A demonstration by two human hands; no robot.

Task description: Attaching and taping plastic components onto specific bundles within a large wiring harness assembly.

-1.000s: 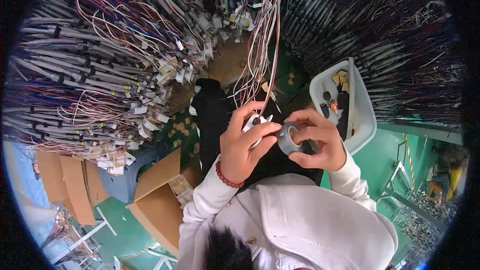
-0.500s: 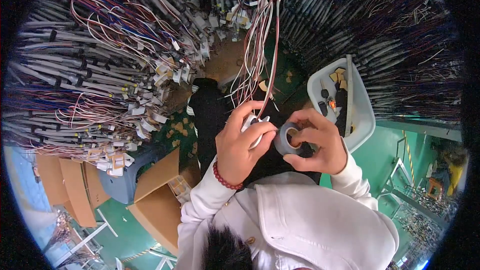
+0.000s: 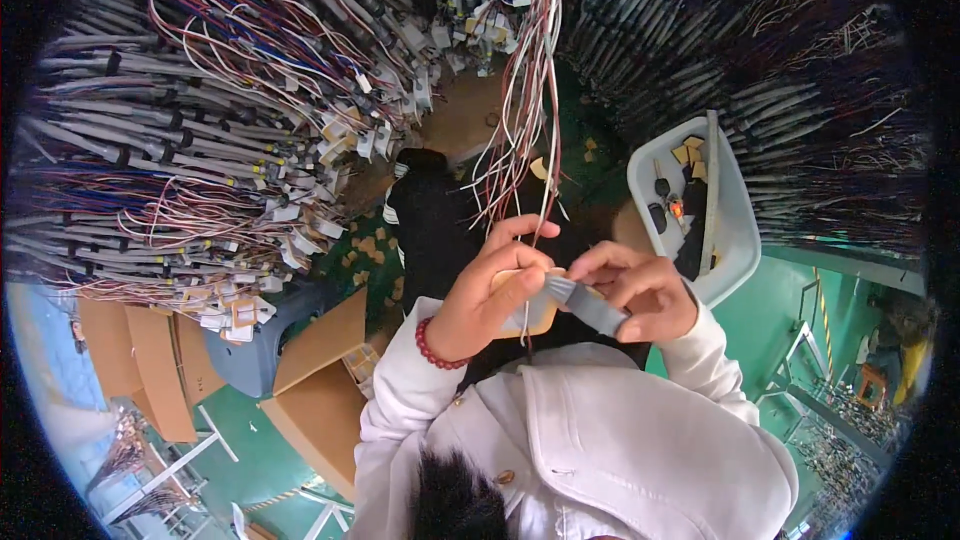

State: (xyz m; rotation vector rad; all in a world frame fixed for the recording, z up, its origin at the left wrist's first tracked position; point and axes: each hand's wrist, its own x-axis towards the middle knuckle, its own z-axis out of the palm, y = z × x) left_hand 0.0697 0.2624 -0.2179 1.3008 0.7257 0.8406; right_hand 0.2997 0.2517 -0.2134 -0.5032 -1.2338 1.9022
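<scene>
we look to be at the wrapping step
near the wire bundle (image 3: 535,90), our left hand (image 3: 480,300) pinches a tan-edged white piece (image 3: 540,318); our right hand (image 3: 645,292), half curled, grips the grey tape roll (image 3: 597,312) beside it; next calls for steady tension.

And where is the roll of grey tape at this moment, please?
In the head view, the roll of grey tape is just right of the middle, in the right hand, beside the pale piece in the left hand.
</scene>
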